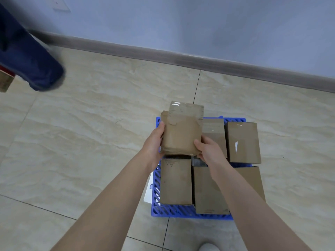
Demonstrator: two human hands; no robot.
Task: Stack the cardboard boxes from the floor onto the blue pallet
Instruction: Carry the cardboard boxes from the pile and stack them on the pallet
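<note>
A worn cardboard box [182, 131] with tape on top hangs over the far left corner of the blue pallet [174, 211]. My left hand [154, 140] grips its left side and my right hand [208, 149] grips its near right corner. Several other cardboard boxes lie on the pallet: one at the near left [175, 182], a larger one at the near right [206, 192], one in the far middle [214, 133] and one at the far right [243, 142]. My right forearm hides part of the near right box.
A person's leg in dark blue trousers [30, 58] stands at the far left next to a box edge [5, 82]. A grey skirting board [181, 58] and wall run behind the pallet. A white object [148, 192] pokes out under the pallet's left side. My shoe [208, 247] shows at the bottom.
</note>
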